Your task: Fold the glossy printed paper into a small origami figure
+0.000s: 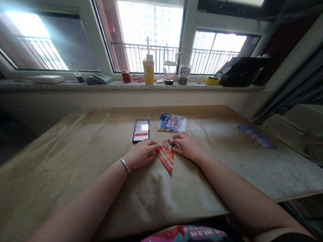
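Note:
A red printed paper (167, 157), folded into a downward-pointing triangle, lies on the brown table (75, 158). My left hand (141, 154) presses its left edge with the fingers curled and pinching the paper. My right hand (186, 146) holds down the upper right corner, fingertips pinched on the fold. A silver bracelet (125, 165) circles my left wrist.
A phone (141, 131) with a lit screen lies just behind my left hand. A blue printed leaflet (172, 122) sits behind the paper. On the windowsill stand a yellow cup (148, 71), a red jar (126, 76), a clear jar (184, 74) and a yellow tape roll (212, 80).

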### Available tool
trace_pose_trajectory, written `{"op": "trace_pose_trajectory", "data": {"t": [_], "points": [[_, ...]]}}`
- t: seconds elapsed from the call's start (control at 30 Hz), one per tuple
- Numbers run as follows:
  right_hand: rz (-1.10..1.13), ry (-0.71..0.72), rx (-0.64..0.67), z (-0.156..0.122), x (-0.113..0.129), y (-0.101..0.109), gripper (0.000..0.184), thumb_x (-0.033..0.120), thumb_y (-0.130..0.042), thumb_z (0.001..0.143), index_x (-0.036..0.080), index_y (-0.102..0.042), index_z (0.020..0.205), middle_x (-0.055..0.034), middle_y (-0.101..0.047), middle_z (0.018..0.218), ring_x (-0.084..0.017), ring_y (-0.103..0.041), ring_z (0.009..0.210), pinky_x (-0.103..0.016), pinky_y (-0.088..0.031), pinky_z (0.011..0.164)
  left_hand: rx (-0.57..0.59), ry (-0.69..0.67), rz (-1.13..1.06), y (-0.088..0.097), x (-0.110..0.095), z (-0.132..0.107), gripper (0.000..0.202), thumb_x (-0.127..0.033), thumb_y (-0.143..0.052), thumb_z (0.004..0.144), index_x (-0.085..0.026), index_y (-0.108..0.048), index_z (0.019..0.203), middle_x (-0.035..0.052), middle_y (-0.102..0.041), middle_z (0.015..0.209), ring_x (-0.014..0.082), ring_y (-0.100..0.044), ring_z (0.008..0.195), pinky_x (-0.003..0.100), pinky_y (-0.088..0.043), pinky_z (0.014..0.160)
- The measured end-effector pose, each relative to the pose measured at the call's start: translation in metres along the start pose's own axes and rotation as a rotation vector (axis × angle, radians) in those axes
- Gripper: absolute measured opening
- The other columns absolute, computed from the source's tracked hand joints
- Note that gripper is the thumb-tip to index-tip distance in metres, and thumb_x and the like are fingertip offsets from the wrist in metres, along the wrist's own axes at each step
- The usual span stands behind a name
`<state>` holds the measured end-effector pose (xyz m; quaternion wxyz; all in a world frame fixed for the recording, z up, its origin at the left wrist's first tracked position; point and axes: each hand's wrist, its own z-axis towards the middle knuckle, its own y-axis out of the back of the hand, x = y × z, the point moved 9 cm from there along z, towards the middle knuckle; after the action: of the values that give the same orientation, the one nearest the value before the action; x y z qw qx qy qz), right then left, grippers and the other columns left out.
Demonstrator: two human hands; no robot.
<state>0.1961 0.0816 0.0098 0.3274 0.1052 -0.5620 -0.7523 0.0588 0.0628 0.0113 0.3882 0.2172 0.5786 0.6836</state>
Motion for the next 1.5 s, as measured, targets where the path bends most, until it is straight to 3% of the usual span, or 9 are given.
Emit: {"op": "trace_pose_trajectory", "data": {"t": [0.17,0.33,0.6,0.7,0.9,1.2,1.33,1.5], "points": [[-0.062,-0.065,0.029,0.000,-0.001,-0.003,0.023,0.033,-0.058,0.084,0.024,-0.068,0.102,-0.0066,-0.065,0.095,-0.020,-0.057,0.092,-0.032,-0.045,0.080,0.021,0.025,0.063,0.002,0.003,0.000,0.032,-0.030,-0.050,0.087,-0.022,-0.058,0.118,0.0076,-0.060,0.097,0.0189,-0.055,0.089,0.030,-0.046,0.078],[-0.011,-0.028,0.057,0.000,0.009,0.000,0.030,0.039,-0.055,0.085,0.020,-0.066,0.105,-0.0083,-0.066,0.102,-0.021,-0.058,0.096,-0.033,-0.044,0.083,0.027,-0.029,0.104,0.001,0.000,0.000,0.029,-0.033,-0.048,0.089,-0.023,-0.059,0.114,0.0063,-0.060,0.093,0.0174,-0.056,0.084,0.027,-0.045,0.073],[0.085,-0.017,0.134,-0.001,0.021,0.002,0.056,0.054,-0.069,0.067,0.017,-0.061,0.108,-0.0095,-0.066,0.102,-0.024,-0.060,0.094,-0.036,-0.045,0.083,0.020,-0.044,0.162,0.005,-0.005,0.001,0.031,-0.038,-0.046,0.091,-0.024,-0.060,0.115,0.0049,-0.065,0.088,0.0170,-0.058,0.077,0.027,-0.045,0.066],[0.071,0.002,0.139,-0.002,0.024,-0.001,0.050,0.052,-0.072,0.063,0.018,-0.062,0.098,-0.0098,-0.066,0.105,-0.025,-0.059,0.097,-0.036,-0.045,0.084,0.018,-0.039,0.157,0.006,-0.005,0.001,0.030,-0.038,-0.047,0.091,-0.024,-0.060,0.115,0.0047,-0.065,0.087,0.0169,-0.058,0.077,0.027,-0.046,0.067],[0.045,0.117,0.103,-0.003,0.035,-0.001,0.032,0.043,-0.066,0.072,0.020,-0.066,0.095,-0.0080,-0.066,0.109,-0.025,-0.056,0.105,-0.037,-0.042,0.090,0.018,-0.095,0.100,0.005,-0.009,0.001,0.024,-0.032,-0.046,0.091,-0.023,-0.067,0.098,0.0046,-0.064,0.092,0.0146,-0.059,0.082,0.026,-0.046,0.075],[0.046,0.129,0.158,-0.006,0.033,0.000,0.031,0.044,-0.058,0.080,0.023,-0.069,0.101,-0.0071,-0.064,0.101,-0.020,-0.059,0.089,-0.030,-0.043,0.076,0.013,-0.084,0.070,0.006,-0.008,0.001,0.021,-0.029,-0.050,0.088,-0.022,-0.067,0.098,0.0048,-0.064,0.097,0.0153,-0.058,0.084,0.026,-0.047,0.075],[0.051,0.131,0.168,-0.008,0.030,-0.002,0.024,0.034,-0.056,0.083,0.025,-0.070,0.100,-0.0054,-0.065,0.098,-0.018,-0.060,0.088,-0.029,-0.042,0.075,0.022,-0.080,0.072,0.006,-0.008,0.000,0.021,-0.030,-0.051,0.089,-0.021,-0.066,0.101,0.0047,-0.064,0.096,0.0161,-0.058,0.084,0.027,-0.047,0.075],[0.005,0.123,0.152,-0.008,0.034,0.000,0.031,0.045,-0.064,0.076,0.023,-0.070,0.098,-0.0063,-0.065,0.099,-0.020,-0.059,0.087,-0.030,-0.042,0.073,0.017,-0.094,0.083,0.005,-0.007,-0.001,0.022,-0.032,-0.056,0.086,-0.022,-0.065,0.102,0.0047,-0.064,0.099,0.0166,-0.058,0.087,0.028,-0.047,0.076]]}}
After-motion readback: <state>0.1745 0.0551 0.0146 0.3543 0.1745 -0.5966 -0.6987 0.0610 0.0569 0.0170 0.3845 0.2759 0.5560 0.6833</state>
